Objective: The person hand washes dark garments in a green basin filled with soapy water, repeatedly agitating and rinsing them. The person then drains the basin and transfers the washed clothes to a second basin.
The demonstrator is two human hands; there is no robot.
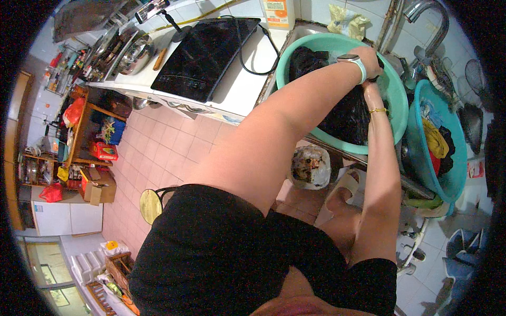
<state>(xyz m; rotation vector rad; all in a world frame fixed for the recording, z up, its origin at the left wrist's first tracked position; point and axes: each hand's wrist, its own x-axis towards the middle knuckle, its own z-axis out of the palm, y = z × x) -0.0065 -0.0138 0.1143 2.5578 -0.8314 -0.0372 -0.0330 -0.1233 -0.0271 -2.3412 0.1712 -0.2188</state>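
Observation:
A green plastic basin stands in the sink and holds wet black cloth and some water. My left hand, with a watch on its wrist, is over the far side of the basin, closed on a bunch of the black cloth. Close against it, my right hand grips the same cloth; a thin yellow bracelet circles that forearm. The fingers of both hands are largely hidden. Another dark bundle of cloth lies at the basin's upper left.
A blue basin with several garments sits at the right. The faucet curves above. Left of the sink are an induction cooktop, its black cable and a bottle. Below stands a lined waste bin.

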